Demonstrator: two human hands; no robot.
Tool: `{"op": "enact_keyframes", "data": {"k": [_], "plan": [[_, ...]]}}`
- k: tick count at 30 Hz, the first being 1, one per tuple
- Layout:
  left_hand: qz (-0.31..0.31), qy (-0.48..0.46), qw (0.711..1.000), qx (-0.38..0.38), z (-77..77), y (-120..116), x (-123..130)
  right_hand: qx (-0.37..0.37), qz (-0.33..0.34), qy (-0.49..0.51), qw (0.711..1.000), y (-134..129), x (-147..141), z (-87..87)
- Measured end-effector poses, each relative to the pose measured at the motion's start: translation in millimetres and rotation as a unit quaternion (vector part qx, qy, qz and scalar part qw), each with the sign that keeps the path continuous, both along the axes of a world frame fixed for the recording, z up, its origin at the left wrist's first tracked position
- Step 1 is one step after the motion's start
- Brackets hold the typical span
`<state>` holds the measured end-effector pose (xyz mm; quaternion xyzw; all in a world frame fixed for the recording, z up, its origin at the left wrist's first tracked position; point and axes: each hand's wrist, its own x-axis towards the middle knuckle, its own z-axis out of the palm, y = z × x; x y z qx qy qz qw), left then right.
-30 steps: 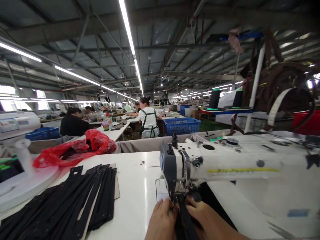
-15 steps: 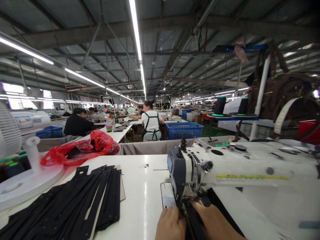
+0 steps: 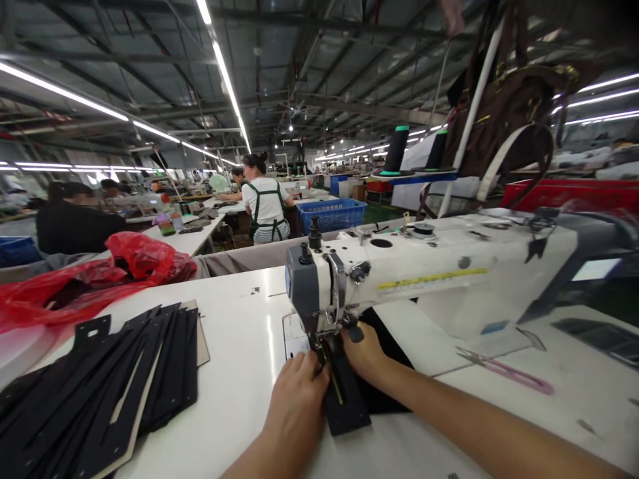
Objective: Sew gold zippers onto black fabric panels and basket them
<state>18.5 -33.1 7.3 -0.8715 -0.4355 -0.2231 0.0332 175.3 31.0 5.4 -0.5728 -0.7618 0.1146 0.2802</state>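
Note:
A black fabric strip with a gold zipper-like line (image 3: pixel 348 414) lies beneath the sewing machine (image 3: pixel 327 309), its near end sticking out towards me. My left hand (image 3: pixel 298 389) is closed at the strip's left edge, fingers curled just before the presser foot. On the other side, my right hand (image 3: pixel 367 349) grips the strip's right edge close to the needle; its fingertips are partly hidden by a dark round knob. Under my right wrist is a larger black fabric panel (image 3: pixel 394 394), flat on the white table.
Many black strips (image 3: pixel 150 379) are fanned out at the left, near a red plastic bag (image 3: pixel 150 256). Pink-handled snips (image 3: pixel 514 374) lie at the right. Thread cones (image 3: pixel 397 150) stand behind the machine. Beyond the table are a blue basket (image 3: pixel 332 214) and a person in an apron (image 3: pixel 267 206).
My view has swung right and down, showing more of the machine, both forearms and the snips. Both hands are still at the strip by the needle.

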Motion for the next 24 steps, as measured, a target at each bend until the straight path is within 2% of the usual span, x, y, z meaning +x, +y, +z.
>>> {"op": "enact_keyframes", "data": {"k": [3,5,7,9,11,14,24], "plan": [[0.009,-0.008,1.000,-0.016,6.2,-5,-1,0.021,0.046,-0.012,0.999,-23,10,6.0],[0.006,-0.031,0.999,-0.042,9.5,-11,-5,0.050,0.122,-0.015,0.991,-50,19,9.1],[-0.013,-0.047,0.997,-0.053,10.9,-17,-8,0.114,0.230,-0.018,0.966,-75,26,8.6],[-0.039,-0.037,0.998,-0.027,10.5,-23,-11,0.188,0.285,-0.015,0.940,-92,28,4.5],[-0.055,-0.018,0.998,0.012,9.4,-26,-10,0.241,0.281,-0.008,0.929,-99,26,-0.9],[-0.063,-0.011,0.997,0.039,8.2,-28,-5,0.279,0.262,-0.004,0.924,-98,20,-6.2],[-0.066,0.000,0.995,0.077,-9.7,-15,-5,0.272,0.265,-0.003,0.925,-87,20,-12.7]]}}
